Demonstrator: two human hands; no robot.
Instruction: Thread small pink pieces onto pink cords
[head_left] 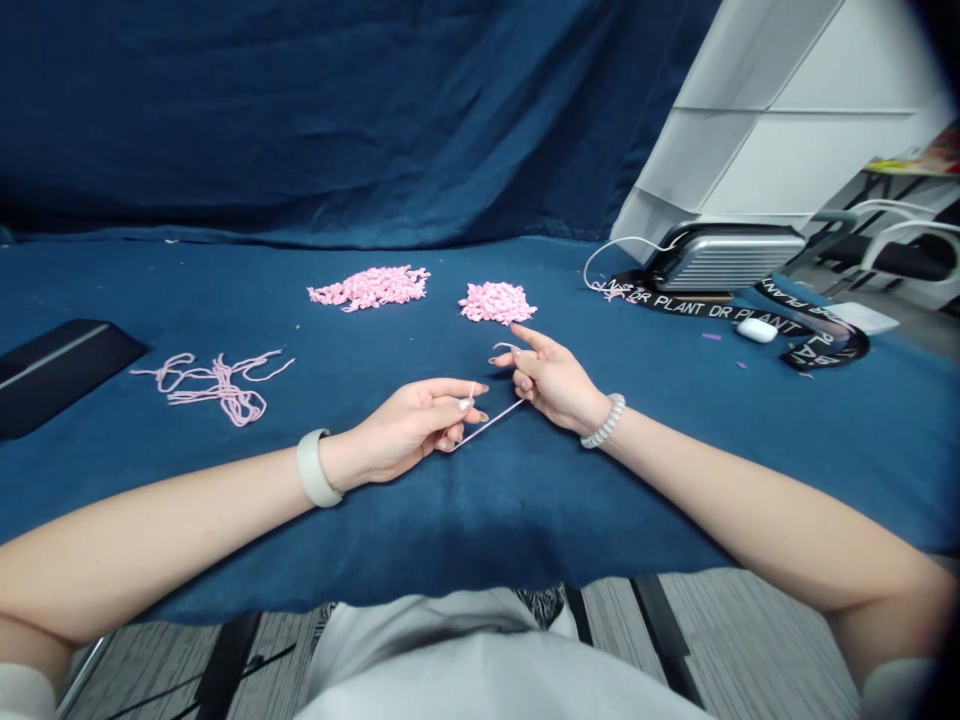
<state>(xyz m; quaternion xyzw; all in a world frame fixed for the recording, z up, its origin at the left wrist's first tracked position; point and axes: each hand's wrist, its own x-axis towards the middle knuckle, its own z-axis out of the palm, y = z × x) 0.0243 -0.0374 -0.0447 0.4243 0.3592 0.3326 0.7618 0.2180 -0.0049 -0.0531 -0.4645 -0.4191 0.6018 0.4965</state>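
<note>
A short pink string is stretched taut between my two hands over the blue cloth. My left hand pinches one end between thumb and fingers, with a tip of string poking up at the fingertips. My right hand grips the other end, its index finger pointing outward and a loose end curling above it. Both hands hover near the table's middle, close together.
Two heaps of knotted pink pieces lie behind the hands, the left heap and the right heap. Loose pink strings lie at the left beside a dark case. A silver device, black lanyard and white earbud case sit at right.
</note>
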